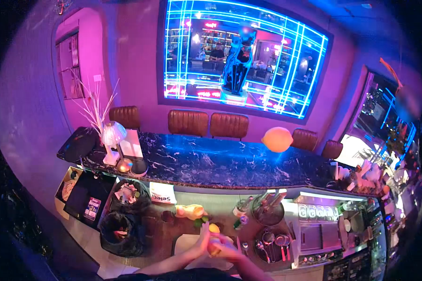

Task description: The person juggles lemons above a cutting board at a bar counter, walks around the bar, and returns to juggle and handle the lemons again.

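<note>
Across from you, the far tabletop runs left to right, with a lamp on its left end and chairs behind it. On your near tabletop, a board lies centrally, left of two round trays, one behind the other.

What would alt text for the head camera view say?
A bare left hand and right hand meet around yellow fruit above a pale board on a work counter. Beyond lie a white-veined black marble bar top, a table lamp, brown upholstered chairs and a blue neon-lit panel.
</note>
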Demonstrator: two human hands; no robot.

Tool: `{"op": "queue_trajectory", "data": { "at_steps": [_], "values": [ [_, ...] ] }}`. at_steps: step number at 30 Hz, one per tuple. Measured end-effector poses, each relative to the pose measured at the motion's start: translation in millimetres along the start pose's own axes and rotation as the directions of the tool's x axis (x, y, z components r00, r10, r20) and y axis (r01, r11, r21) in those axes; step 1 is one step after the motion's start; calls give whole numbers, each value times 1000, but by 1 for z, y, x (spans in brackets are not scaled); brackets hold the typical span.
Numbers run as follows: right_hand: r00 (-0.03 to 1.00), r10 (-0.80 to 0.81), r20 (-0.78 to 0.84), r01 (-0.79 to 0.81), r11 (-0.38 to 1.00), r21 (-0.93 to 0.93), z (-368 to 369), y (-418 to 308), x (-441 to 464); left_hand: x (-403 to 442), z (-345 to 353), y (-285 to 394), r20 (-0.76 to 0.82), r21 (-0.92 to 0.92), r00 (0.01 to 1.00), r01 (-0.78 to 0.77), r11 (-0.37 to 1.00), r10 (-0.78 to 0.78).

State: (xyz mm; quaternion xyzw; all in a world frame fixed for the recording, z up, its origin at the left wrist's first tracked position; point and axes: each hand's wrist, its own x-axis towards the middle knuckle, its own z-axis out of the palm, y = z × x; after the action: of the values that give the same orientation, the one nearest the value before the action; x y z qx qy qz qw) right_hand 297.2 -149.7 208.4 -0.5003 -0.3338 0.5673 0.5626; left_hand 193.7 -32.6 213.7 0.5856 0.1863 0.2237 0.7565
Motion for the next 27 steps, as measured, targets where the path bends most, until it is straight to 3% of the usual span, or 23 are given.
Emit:
{"op": "queue_trajectory", "data": {
  "at_steps": [3,4,5,6,7,8,9,10,11,12,13,14,15,16,17,18,19,20,21,22,23,25,27],
  "values": [
    [990,118,78,-129,979,156,-11,80,-32,31,22,-9,14,-518,998,-50,854,67],
    [952,290,101,-305,855,419,-22,103,-33,39,33,29,332,-808,897,111,578,293],
    [882,437,173,-439,632,639,-31,111,-34,50,43,72,469,-881,661,395,261,586],
    [895,416,159,-401,595,697,-47,126,-32,65,47,91,470,-881,660,397,259,587],
    [939,319,128,-312,633,709,-71,135,-24,76,49,103,399,-882,868,276,381,296],
    [979,163,125,-203,671,713,-99,146,-11,79,44,100,306,-870,940,211,446,151],
    [957,-161,239,-66,683,727,-141,173,11,81,39,98,202,-835,979,171,523,2],
    [997,69,-30,-28,709,705,-134,115,9,79,26,79,243,-827,970,204,523,5],
    [981,86,-174,51,748,662,-118,46,13,72,15,62,289,-816,957,242,526,8],
    [968,25,-249,140,771,621,-99,-18,13,52,6,55,191,-833,980,192,519,-55],
    [953,-68,-296,237,774,588,-72,-87,9,34,-25,4,155,-727,987,142,672,-42],
    [952,-69,-299,240,774,586,-51,-138,3,21,-33,-16,136,-664,990,117,739,-34],
    [927,-216,-305,359,745,562,-15,-190,-14,7,-41,-37,118,-594,993,91,799,-26],
    [881,-361,-305,472,696,541,5,-213,-23,-20,-32,-23,137,-627,979,206,751,-154],
    [881,-363,-304,473,693,544,-4,-193,-17,-35,-27,-14,162,-656,948,311,688,-275],
    [914,-284,-291,337,929,152,-30,-141,-2,-35,-25,-33,163,-652,949,309,693,-271],
    [940,-204,-275,126,953,-276,-56,-90,13,-31,-17,-61,45,64,998,-54,997,51],
    [967,-200,-159,117,900,-420,-54,-55,5,-21,-3,-67,127,437,970,-243,866,209],
    [991,-114,-67,95,966,-241,-47,-19,-6,-11,11,-73,205,726,911,-387,568,359],
    [1000,-18,-3,18,1000,10,-46,13,-15,7,29,-57,-133,190,991,0,982,26],
    [998,38,53,-49,973,225,-51,40,-21,27,20,-73,-58,380,996,-34,924,60],
    [988,-22,156,-75,806,587,-75,68,-28,66,3,-105,92,699,987,-156,698,129],
    [914,-235,331,-209,428,879,-114,80,-27,95,11,-65,287,341,927,-335,879,242]
  ]
}}
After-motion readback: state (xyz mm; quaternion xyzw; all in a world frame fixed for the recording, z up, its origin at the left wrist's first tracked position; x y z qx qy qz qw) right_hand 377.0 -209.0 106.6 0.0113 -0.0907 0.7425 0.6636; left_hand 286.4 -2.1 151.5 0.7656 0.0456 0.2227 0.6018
